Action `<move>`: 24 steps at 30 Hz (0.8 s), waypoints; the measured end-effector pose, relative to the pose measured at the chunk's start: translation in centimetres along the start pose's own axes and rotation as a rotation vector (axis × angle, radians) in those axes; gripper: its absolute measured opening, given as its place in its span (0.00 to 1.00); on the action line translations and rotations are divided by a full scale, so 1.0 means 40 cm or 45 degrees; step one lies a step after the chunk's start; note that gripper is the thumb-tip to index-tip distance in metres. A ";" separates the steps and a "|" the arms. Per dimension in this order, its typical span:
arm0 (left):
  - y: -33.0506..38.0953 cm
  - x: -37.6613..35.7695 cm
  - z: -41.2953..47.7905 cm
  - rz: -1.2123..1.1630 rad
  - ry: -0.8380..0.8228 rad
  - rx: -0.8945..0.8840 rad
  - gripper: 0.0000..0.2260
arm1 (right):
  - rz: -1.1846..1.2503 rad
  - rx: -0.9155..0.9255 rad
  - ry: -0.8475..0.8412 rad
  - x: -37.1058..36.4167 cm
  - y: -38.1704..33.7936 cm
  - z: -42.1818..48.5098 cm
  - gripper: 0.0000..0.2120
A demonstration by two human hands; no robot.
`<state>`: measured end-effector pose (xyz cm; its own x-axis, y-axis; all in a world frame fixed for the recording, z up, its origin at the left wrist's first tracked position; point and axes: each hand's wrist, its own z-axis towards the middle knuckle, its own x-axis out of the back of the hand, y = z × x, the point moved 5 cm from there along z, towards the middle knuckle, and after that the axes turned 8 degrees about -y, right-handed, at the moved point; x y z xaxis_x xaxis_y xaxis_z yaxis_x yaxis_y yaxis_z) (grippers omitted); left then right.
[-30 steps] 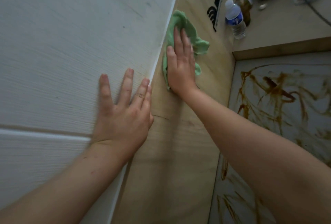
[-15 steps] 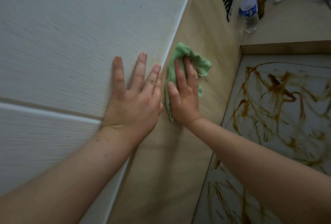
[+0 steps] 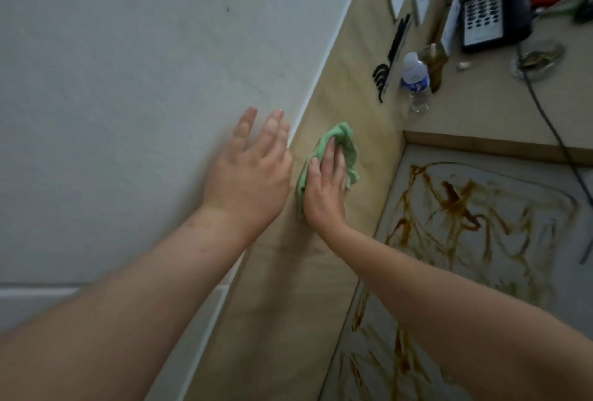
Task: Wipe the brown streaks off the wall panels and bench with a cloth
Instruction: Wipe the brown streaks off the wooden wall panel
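My right hand (image 3: 324, 189) presses a crumpled green cloth (image 3: 348, 147) flat against the tan wooden wall panel (image 3: 362, 105), fingers spread over it. My left hand (image 3: 250, 173) is open with fingers apart, blurred, at the white wall panel (image 3: 128, 96) just left of the white trim strip; whether it touches the wall is unclear. At the lower right lies the pale bench surface (image 3: 526, 275), covered with brown streaks (image 3: 455, 205). Faint marks show on the tan panel below my right wrist.
On the tan shelf (image 3: 487, 105) at the upper right stand a water bottle (image 3: 416, 83), a brown bottle (image 3: 434, 63), a black telephone (image 3: 487, 19) with a cord running down, and a glass ashtray (image 3: 539, 59). Black hooks (image 3: 382, 80) and signs hang on the tan panel.
My right hand has slid the green cloth down the tan panel toward me. My left hand has shifted along the white panel and now looks lifted and blurred.
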<state>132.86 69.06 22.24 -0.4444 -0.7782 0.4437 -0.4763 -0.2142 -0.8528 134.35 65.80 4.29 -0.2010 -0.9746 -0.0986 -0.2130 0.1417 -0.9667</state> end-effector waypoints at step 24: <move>-0.081 0.001 0.381 0.171 -0.229 -0.078 0.28 | 0.129 0.205 0.299 0.130 -0.142 0.322 0.28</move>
<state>145.96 60.72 20.84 -0.3671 -0.8912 0.2663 -0.4697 -0.0695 -0.8801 146.83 57.69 6.22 -0.4333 -0.8874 -0.1577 -0.0296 0.1889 -0.9816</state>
